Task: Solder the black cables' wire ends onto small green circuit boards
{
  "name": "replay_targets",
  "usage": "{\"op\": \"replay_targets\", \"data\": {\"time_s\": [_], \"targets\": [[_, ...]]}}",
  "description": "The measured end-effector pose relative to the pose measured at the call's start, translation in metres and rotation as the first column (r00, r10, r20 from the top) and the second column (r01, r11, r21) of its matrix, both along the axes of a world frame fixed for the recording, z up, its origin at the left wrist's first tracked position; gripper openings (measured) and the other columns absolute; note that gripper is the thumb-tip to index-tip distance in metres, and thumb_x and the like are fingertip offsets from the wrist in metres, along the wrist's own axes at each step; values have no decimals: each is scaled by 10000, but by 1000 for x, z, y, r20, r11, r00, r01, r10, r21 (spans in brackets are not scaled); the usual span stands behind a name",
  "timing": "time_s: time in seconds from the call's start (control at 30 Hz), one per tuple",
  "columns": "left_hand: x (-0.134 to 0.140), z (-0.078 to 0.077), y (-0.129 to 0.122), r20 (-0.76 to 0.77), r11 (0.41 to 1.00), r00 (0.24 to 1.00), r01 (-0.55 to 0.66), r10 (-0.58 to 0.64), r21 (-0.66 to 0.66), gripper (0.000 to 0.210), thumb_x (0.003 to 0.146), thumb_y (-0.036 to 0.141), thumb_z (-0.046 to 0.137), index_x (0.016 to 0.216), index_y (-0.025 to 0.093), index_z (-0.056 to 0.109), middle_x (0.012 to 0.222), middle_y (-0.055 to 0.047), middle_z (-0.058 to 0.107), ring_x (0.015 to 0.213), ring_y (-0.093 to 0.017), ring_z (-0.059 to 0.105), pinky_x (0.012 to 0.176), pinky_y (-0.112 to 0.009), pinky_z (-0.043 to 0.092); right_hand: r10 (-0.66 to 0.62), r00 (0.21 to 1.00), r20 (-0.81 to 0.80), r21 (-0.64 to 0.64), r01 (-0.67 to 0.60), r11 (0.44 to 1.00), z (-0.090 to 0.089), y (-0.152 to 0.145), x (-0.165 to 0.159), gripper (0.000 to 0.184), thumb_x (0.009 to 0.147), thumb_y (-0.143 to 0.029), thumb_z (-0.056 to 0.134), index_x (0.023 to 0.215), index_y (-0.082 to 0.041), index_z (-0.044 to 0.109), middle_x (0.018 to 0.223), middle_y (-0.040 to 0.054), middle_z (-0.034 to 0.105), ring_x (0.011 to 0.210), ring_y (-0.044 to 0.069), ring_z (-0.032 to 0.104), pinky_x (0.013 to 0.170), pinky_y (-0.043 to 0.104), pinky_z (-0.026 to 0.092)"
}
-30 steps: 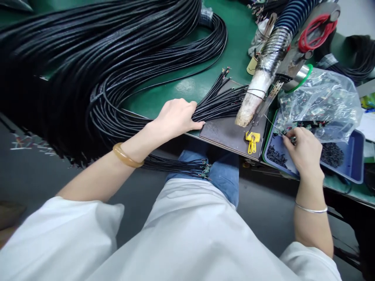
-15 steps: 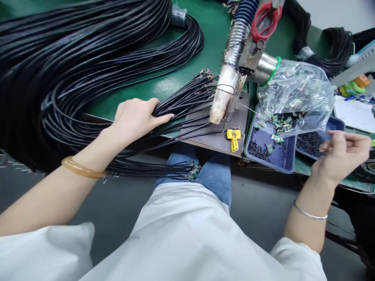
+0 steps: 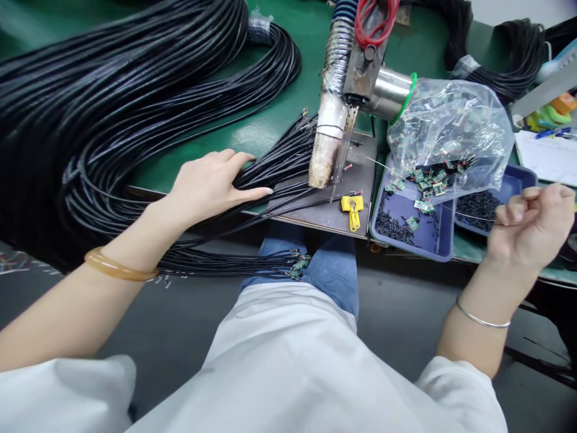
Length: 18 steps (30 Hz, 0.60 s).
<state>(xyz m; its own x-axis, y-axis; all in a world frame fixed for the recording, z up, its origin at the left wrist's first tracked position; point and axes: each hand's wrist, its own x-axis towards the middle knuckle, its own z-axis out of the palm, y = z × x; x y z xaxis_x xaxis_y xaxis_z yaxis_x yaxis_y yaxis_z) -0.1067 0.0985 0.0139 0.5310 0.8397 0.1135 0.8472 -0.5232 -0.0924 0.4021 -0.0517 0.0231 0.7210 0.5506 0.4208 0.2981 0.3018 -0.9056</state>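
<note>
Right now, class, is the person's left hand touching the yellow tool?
No, the left hand is on the black cables, and the yellow tool lies apart from it on the dark board.

The white shirt (image 3: 311, 361) is plain and loose, with wide sleeves (image 3: 67, 394). Beyond its hem are blue jeans (image 3: 332, 267); left of it, a thick honey-coloured bangle (image 3: 118, 269); right, a thin silver bracelet (image 3: 481, 322).

One head-worn view looks forward and down from above and behind the fingers (image 3: 237, 161). It sits close, taking in the shirt (image 3: 288, 361) below them and green bench (image 3: 247, 133) beyond.
</note>
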Motion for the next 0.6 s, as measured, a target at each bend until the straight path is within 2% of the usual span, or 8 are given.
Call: {"op": "replay_targets", "data": {"time_s": [0.07, 0.1, 0.13, 0.2, 0.27, 0.37, 0.5, 0.6], "targets": [[13, 4, -1, 46, 993, 998, 27, -33, 116, 771, 830, 776, 556, 1314, 176, 573, 1128, -105, 676, 1013, -278, 590, 683, -295, 369, 74, 995, 59, -33, -72, 997, 14, 3, -36, 346, 659, -417, 788, 703, -280, 472, 645, -28, 563, 377, 70, 346, 368, 271, 187], [21, 6, -3, 73, 987, 996, 40, -51, 155, 742, 843, 756, 560, 1310, 180, 589, 1146, -109, 672, 1050, -289, 582, 722, -301, 400, 116, 982, 150, -88, -103, 991, 22, 5, -54, 257, 704, -359, 779, 731, -260, 543, 680, 5, 635, 405, 87, 428, 393, 281, 284], [29, 7, -4, 103, 982, 991, 61, -80, 177, 693, 860, 728, 564, 1285, 183, 617, 1156, -110, 668, 1060, -294, 578, 759, -313, 424, 194, 949, 248, -205, -145, 968, 29, 7, -71, 193, 721, -298, 789, 768, -233, 614, 754, 47, 706, 492, 115, 546, 474, 297, 406], [44, 8, -8, 169, 975, 972, 131, -162, 180, 570, 902, 656, 563, 1191, 180, 683, 1119, -109, 672, 1051, -294, 584, 830, -350, 455, 428, 834, 349, -466, -242, 851, 39, 16, -102, 112, 782, -249, 756, 825, -219, 657, 948, 89, 771, 809, 192, 717, 698, 338, 537], [54, 4, -13, 227, 966, 946, 195, -231, 167, 470, 937, 585, 546, 1104, 181, 720, 1059, -105, 678, 1032, -289, 596, 845, -374, 470, 586, 689, 427, -601, -268, 753, 40, 32, -125, 68, 829, -235, 697, 806, -221, 634, 1081, 76, 771, 1051, 240, 718, 860, 383, 543], [56, -10, -25, 277, 951, 913, 264, -300, 161, 413, 943, 532, 547, 1060, 185, 739, 1049, -114, 682, 1027, -294, 616, 830, -400, 491, 719, 493, 489, -692, -282, 664, 28, 66, -145, 51, 840, -220, 650, 809, -227, 610, 1167, 75, 752, 1112, 285, 699, 943, 455, 517], [41, -30, -42, 268, 931, 894, 326, -359, 162, 456, 916, 518, 597, 1227, 202, 701, 1300, -166, 651, 1279, -378, 552, 1011, -529, 442, 701, 457, 548, -701, -205, 683, 7, 106, -155, 41, 838, -197, 619, 843, -226, 590, 1031, 95, 752, 1024, 297, 691, 863, 438, 517], [32, -38, -47, 294, 951, 905, 284, -307, 117, 480, 947, 450, 568, 1368, 223, 616, 1503, -175, 539, 1426, -387, 451, 1115, -593, 348, 735, 445, 512, -708, -265, 655, -5, 120, -162, 50, 846, -212, 628, 832, -224, 581, 894, 50, 739, 851, 248, 678, 806, 415, 517]]}}
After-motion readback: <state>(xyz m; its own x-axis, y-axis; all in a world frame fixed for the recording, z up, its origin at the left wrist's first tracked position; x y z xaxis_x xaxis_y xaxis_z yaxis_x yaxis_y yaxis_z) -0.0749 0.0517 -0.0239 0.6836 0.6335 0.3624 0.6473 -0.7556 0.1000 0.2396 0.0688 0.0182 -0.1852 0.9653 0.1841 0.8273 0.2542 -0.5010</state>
